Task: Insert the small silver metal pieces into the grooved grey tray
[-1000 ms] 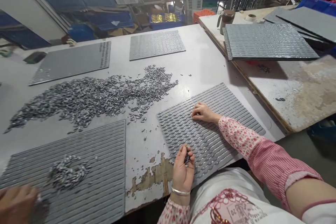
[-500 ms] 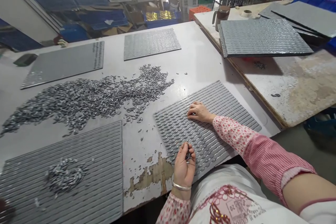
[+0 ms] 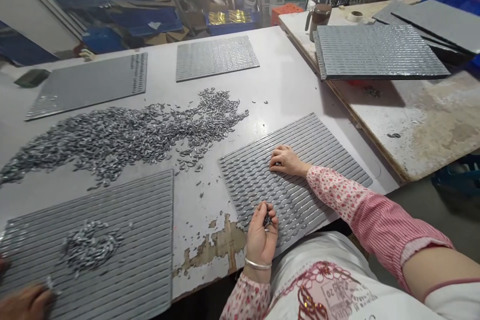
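Observation:
My left hand (image 3: pixel 261 240), palm up with fingers curled, is closed around several small grey spindle-shaped pieces (image 3: pixel 267 220) at the near edge of a grooved grey board (image 3: pixel 337 170). My right hand (image 3: pixel 287 160) rests over the middle of that board, fingertips pinched together on its surface. A dark grey bit shows between them, apparently one such piece. Rows of these pieces (image 3: pixel 245 177) sit along the grooves on the board's left part. Farther right, the grooves show bare parallel ridges.
A long heap of loose grey pieces (image 3: pixel 123 132) spreads across the table. At left, another person's hand (image 3: pixel 26 302) touches a second grooved board (image 3: pixel 146 240) carrying a small pile. More boards (image 3: pixel 217 59) lie behind. A board stack (image 3: pixel 378 52) and mug (image 3: pixel 320 20) stand on the right table.
The other person's hand has come further into view at the lower left. My two hands stay nearly in place, the right shifting very slightly. The view has tilted a little.

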Motion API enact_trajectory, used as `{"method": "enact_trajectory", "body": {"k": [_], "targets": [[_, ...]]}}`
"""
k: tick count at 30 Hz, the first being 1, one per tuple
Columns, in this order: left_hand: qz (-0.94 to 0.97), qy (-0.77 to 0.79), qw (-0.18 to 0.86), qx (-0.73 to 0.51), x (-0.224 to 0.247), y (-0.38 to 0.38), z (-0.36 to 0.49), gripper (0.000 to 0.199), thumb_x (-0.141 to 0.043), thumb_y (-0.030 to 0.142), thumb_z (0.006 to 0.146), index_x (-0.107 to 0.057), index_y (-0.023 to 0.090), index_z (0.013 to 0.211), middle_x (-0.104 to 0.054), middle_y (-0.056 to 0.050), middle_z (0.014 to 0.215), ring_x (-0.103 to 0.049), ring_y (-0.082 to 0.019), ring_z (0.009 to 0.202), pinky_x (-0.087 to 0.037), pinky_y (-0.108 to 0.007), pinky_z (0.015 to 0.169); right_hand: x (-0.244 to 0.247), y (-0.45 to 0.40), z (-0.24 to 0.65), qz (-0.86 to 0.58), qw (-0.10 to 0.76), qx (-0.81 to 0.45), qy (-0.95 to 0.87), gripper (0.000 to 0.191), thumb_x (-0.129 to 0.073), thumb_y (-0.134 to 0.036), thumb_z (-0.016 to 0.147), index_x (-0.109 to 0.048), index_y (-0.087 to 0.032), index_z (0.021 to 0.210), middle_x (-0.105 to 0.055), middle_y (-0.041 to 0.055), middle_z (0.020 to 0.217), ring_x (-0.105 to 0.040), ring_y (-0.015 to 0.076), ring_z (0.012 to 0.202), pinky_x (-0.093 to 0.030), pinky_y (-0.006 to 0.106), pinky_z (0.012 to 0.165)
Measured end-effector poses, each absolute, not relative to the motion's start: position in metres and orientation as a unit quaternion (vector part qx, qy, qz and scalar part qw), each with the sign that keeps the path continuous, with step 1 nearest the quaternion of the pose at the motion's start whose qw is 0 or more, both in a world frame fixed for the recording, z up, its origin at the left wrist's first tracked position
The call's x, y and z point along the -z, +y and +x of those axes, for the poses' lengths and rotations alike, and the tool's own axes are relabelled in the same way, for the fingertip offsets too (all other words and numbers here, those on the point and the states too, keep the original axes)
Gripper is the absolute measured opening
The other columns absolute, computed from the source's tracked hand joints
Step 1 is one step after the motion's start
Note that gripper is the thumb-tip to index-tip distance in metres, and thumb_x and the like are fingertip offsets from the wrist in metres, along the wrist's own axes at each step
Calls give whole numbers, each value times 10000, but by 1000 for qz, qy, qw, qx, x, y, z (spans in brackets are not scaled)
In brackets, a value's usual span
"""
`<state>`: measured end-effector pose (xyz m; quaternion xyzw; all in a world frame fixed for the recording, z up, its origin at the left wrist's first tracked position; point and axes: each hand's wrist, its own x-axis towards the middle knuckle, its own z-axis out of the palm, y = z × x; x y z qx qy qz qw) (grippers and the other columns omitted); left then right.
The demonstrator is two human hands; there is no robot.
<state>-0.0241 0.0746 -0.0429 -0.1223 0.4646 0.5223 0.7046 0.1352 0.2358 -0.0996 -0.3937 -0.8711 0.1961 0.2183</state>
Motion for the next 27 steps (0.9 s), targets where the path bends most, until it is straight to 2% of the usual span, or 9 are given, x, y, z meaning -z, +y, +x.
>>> {"method": "enact_trajectory", "body": {"k": [5,11,16,27], "targets": [[-124,465,712,-512,41,75,-21,110,-486,95,863,-595,111,855,-562,-18,766,-528,-39,573,-465,-126,477,98,236,135,-389,218,-189,-875,157,-650,-386,807,-703,-238,801,-638,23,890,-469,205,959,-242,369,903],[-121,460,708,-522,40,70,-27,129,-468,88,869,-594,111,857,-558,-18,773,-527,-40,581,-469,-129,488,98,238,145,-355,248,-247,-867,139,-644,-332,818,-705,-207,807,-637,21,837,-504,169,872,-324,315,868],[-126,463,702,-527,43,68,-29,126,-471,92,869,-596,106,853,-558,-22,778,-525,-39,577,-468,-129,485,100,231,146,-373,230,-218,-872,116,-689,-346,776,-718,-233,769,-628,25,839,-471,203,957,-290,354,915],[-118,473,705,-514,38,74,-17,121,-484,81,861,-595,110,826,-565,-17,753,-536,-39,566,-471,-123,474,102,230,145,-370,232,-202,-876,122,-675,-359,788,-704,-241,797,-630,22,871,-455,214,1000,-273,373,928]]}}
